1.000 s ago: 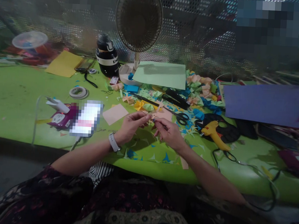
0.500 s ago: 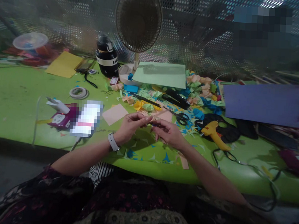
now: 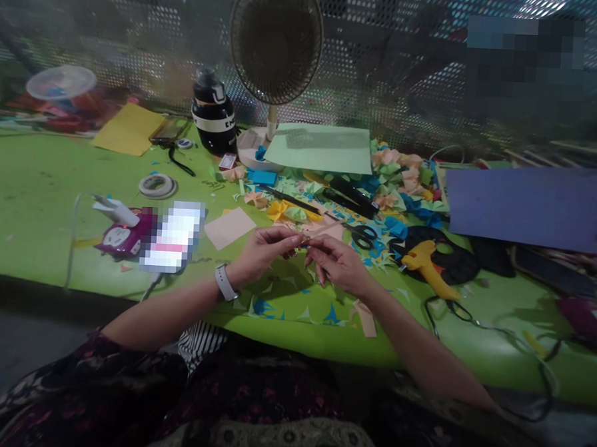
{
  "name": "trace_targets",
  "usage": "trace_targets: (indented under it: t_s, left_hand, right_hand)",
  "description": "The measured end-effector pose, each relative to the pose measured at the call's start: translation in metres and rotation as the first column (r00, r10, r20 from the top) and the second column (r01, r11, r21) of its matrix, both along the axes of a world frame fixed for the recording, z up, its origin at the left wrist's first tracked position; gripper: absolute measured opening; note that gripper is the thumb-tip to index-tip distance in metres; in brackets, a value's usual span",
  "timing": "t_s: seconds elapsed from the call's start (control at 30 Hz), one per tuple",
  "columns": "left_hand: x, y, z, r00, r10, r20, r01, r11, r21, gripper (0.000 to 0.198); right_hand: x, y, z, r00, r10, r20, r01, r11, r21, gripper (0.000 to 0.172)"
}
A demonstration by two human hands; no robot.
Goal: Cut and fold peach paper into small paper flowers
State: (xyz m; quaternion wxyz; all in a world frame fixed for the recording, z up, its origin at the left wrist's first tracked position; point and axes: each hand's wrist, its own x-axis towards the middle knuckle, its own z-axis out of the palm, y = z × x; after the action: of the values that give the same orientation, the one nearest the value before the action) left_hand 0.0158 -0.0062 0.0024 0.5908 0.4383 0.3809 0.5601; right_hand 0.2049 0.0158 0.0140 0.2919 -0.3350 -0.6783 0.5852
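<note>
My left hand point(image 3: 264, 252) and my right hand point(image 3: 339, 262) meet fingertip to fingertip above the green table point(image 3: 283, 329). Both are closed in a pinch on something small between them; the fingers hide most of it, so its kind cannot be made out. Just beyond my right hand lie black-handled scissors point(image 3: 364, 236) among cut paper scraps. A pale pink paper square point(image 3: 229, 228) rests left of my left hand. Below the hands, blue and green paper snippets point(image 3: 332, 313) are scattered, with a pink strip point(image 3: 366, 319) near the front edge.
A black stapler point(image 3: 352, 196) and folded paper flowers point(image 3: 399, 169) lie behind the hands. The yellow glue gun point(image 3: 429, 267) is at right with its cord. At left are a phone point(image 3: 174, 237), a tape roll point(image 3: 157, 185) and a purple device point(image 3: 122, 235). Behind stand a bottle point(image 3: 215, 116) and a fan point(image 3: 276, 42).
The fingers of my right hand have shifted slightly around the small piece at the fingertips. My left hand keeps nearly the same place, and the things on the table have not moved.
</note>
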Motion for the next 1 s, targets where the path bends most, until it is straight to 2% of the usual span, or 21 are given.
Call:
trace_targets:
  t_s: [0.1,0.2,0.3,0.53,0.77,1.0]
  left_hand:
    - [0.0002,-0.0009,0.0004,1.0,0.024,0.015,-0.024,1.0,-0.003,0.024]
    - [0.0004,-0.0014,-0.0008,0.997,0.072,0.022,-0.072,0.997,-0.013,0.025]
    - [0.0002,-0.0015,-0.0029,0.997,0.072,0.025,-0.072,0.997,-0.013,0.025]
    - [0.0002,-0.0019,-0.0007,0.999,0.034,0.025,-0.035,0.999,0.036,0.022]
    - [0.0018,-0.0029,0.0026,1.0,0.025,0.018,-0.026,0.999,0.032,0.022]
    - [0.0014,-0.0026,-0.0013,1.0,0.019,0.001,-0.019,1.0,0.018,0.023]
  right_hand:
    - [-0.002,-0.0023,0.0008,1.0,0.01,0.01,-0.01,1.0,-0.028,0.031]
    - [-0.0032,-0.0034,-0.0013,0.998,-0.049,0.027,0.05,0.999,-0.014,0.032]
    - [-0.0026,-0.0022,-0.0033,0.995,-0.1,0.014,0.1,0.995,0.005,0.032]
    - [-0.0027,-0.0031,-0.0003,1.0,-0.029,-0.007,0.029,0.999,-0.027,0.036]
    - [-0.0029,-0.0048,0.0009,1.0,-0.025,-0.017,0.025,0.999,-0.041,0.039]
    - [-0.003,-0.0041,0.0005,0.999,-0.032,0.001,0.032,0.999,-0.015,0.042]
